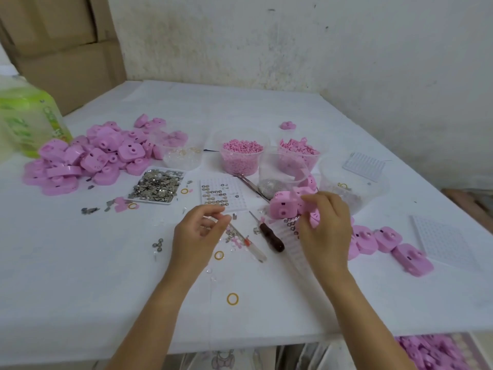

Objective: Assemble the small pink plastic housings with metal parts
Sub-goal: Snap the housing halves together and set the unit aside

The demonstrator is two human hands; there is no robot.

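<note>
L hand (200, 232), mid-frame, thumb & forefinger pinch a tiny part (213, 217), too small to ID. R hand (324, 228) just right of it, fingers curled on a pink housing (282, 208). Housing pile (88, 156) upper left, metal-parts tray (157, 185) centre-left, screwdriver (270, 236) btwn hands.
</note>
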